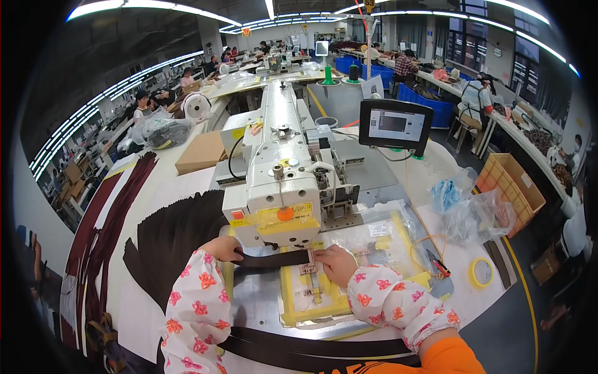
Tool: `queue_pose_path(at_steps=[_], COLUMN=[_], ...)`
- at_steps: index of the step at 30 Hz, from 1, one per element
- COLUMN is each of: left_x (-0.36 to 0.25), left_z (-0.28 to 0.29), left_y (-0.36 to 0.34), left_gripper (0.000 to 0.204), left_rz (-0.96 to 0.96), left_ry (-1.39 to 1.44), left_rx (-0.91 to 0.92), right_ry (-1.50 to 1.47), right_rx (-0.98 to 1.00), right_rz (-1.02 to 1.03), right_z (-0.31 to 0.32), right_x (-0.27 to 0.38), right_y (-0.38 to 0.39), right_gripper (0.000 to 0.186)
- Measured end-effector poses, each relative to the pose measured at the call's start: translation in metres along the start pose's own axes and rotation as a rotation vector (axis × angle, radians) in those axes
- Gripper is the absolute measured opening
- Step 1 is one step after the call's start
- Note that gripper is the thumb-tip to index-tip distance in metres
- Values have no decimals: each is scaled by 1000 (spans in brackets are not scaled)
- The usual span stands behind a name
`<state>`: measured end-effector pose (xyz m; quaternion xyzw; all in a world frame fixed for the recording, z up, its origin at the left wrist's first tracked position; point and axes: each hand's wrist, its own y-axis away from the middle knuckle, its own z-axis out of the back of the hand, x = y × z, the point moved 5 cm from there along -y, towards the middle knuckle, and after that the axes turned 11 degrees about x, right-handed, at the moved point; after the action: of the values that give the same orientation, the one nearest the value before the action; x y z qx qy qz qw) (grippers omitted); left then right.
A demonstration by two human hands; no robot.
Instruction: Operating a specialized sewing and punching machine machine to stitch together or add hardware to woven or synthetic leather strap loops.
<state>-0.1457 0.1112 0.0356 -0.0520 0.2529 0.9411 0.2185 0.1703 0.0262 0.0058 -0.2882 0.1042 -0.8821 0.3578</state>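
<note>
A dark brown strip [274,258] runs level below the head of a white sewing machine [280,187]. My left hand [221,248] pinches its left end. My right hand [336,267] has its fingertips closed on the strip's right end, beside a small pale printed label [307,268] on the clear template plate with yellow tape [336,305]. A pile of similar dark strips [168,243] fans out left of my left hand, and more lie along the front edge below my forearms.
Maroon strips [99,249] lie at left, a cardboard piece [196,151] behind. A screen [395,128] stands right of the machine; plastic bags [473,218], cutters [440,265], a tape roll [480,272] and a crate [509,190] sit rightward. Co-workers [473,103] work at benches beyond.
</note>
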Motion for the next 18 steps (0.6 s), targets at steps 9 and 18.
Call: queue_pose_path(at_steps=[9, 18], left_x=[61, -111], left_z=[14, -10], left_y=[1, 31], left_gripper=[20, 22], left_rz=[711, -163], left_ry=[-206, -59], left_rx=[-795, -569], right_ry=[70, 95], right_rx=[-21, -34], right_rz=[-25, -42], right_z=[4, 0], right_x=[-5, -15], right_y=[10, 11], right_gripper=[24, 22])
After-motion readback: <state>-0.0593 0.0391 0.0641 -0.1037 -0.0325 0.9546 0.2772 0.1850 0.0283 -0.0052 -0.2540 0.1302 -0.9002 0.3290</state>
